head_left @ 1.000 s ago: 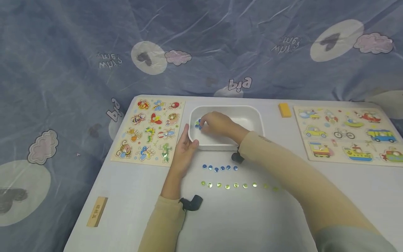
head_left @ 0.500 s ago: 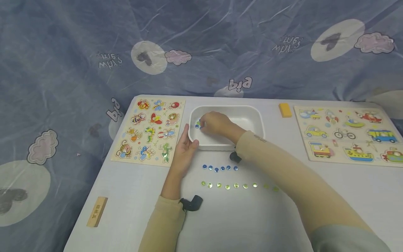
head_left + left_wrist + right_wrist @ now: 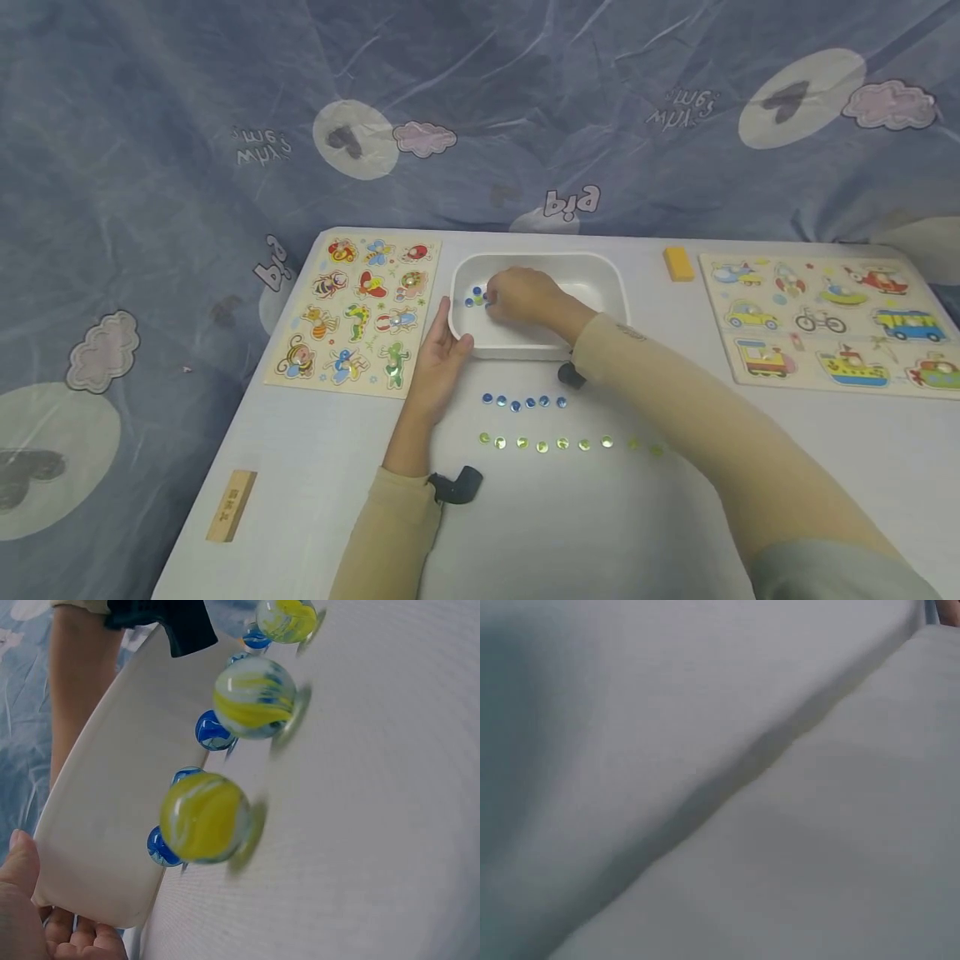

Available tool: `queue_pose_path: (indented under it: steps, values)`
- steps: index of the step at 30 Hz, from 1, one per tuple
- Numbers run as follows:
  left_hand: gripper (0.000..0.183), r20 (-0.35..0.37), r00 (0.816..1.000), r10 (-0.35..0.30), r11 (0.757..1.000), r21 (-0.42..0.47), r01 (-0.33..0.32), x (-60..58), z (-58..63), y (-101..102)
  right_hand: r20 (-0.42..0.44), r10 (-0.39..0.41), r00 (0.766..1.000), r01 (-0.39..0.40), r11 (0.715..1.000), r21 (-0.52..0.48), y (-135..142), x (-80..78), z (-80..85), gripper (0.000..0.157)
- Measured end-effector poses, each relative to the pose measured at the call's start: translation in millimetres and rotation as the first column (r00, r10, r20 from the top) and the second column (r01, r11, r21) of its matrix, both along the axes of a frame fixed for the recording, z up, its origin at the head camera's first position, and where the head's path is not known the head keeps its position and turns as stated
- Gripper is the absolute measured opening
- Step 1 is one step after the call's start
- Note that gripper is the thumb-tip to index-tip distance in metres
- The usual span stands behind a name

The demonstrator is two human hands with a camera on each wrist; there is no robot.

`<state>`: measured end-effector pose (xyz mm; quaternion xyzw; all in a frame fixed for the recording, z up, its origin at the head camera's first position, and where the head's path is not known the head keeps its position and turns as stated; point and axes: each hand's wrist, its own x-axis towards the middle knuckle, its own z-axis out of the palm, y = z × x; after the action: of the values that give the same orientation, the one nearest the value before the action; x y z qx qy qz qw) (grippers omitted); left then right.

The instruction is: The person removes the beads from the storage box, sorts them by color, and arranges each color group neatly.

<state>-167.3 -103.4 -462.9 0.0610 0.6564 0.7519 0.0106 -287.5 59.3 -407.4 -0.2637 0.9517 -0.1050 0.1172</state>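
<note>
My left hand (image 3: 437,367) grips the left front corner of a white plastic tray (image 3: 525,352); in the left wrist view the thumb (image 3: 22,862) is at its rim and the fingers (image 3: 79,937) at its corner. My right hand (image 3: 525,296) reaches into the tray, its curled fingertips pinching what looks like a blue marble. Beside them at the tray's left end lie several blue and yellow-green marbles (image 3: 469,302). In front of the tray are a row of blue marbles (image 3: 515,406) and a longer row of yellow-green marbles (image 3: 542,447). The right wrist view shows mostly tray wall (image 3: 840,847).
An insect puzzle board (image 3: 352,317) lies left of the tray, and a vehicle puzzle board (image 3: 825,321) at the right. A yellow block (image 3: 678,263) sits between tray and right board. A wooden block (image 3: 232,505) is near the table's left edge. Patterned cloth (image 3: 480,108) hangs behind.
My right hand has shifted slightly right inside the tray, uncovering more marbles at its left end. The left hand, tray and marble rows have stayed in place.
</note>
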Motion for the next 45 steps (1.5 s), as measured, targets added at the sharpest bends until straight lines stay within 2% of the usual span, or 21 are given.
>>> queue_pose_path:
  steps: [2, 8, 13, 16, 19, 25, 29, 36, 45]
  values:
    - [0.072, 0.015, 1.0, -0.002, 1.0, -0.001, 0.002, 2.0, 4.5, 2.0, -0.02, 0.008, 1.0, -0.008, 1.0, -0.017, 7.9, 2.3, 4.2, 0.022]
    - [0.071, 0.011, 1.0, 0.008, 1.0, -0.03, -0.007, 3.4, 4.8, 3.6, -0.067, 0.01, 0.998, -0.015, 0.998, -0.067, 37.2, 17.5, 24.9, 0.023]
    - [0.072, 0.008, 1.0, 0.021, 0.999, -0.042, -0.021, 2.9, 3.7, 2.8, -0.123, -0.007, 0.992, -0.003, 0.997, -0.08, 66.3, 47.2, 50.4, 0.022]
    - [0.073, 0.001, 1.0, 0.024, 0.999, -0.046, -0.024, 2.7, 2.9, 1.9, -0.117, -0.039, 0.992, 0.028, 0.995, -0.095, 84.5, 67.4, 63.2, 0.021]
    - [0.076, -0.006, 1.0, 0.022, 0.999, -0.045, -0.022, 3.0, 2.4, 1.3, -0.076, -0.072, 0.994, 0.064, 0.992, -0.108, 102.5, 86.6, 68.9, 0.02]
    - [0.076, 0.012, 1.0, 0.028, 0.998, -0.058, -0.027, 4.1, 3.3, 2.5, 0.003, -0.087, 0.996, 0.087, 0.993, -0.085, 130.7, 119.9, 57.7, 0.017]
    - [0.076, -0.004, 1.0, 0.029, 0.998, -0.049, -0.029, 3.7, 3.1, 3.5, 0.016, -0.055, 0.998, 0.056, 0.996, -0.064, 136.9, 131.9, 41.1, 0.016]
    - [0.076, -0.016, 0.999, 0.03, 0.999, -0.018, -0.03, 3.4, 0.1, 3.3, 0.071, -0.028, 0.997, 0.032, 0.998, -0.055, 130.8, 132.8, 18.1, 0.016]
    - [0.072, -0.03, 0.999, 0.026, 1.0, -0.008, -0.026, 2.3, -0.2, 4.6, 0.127, -0.021, 0.992, 0.028, 0.998, -0.051, 124.5, 129.8, 2.5, 0.014]
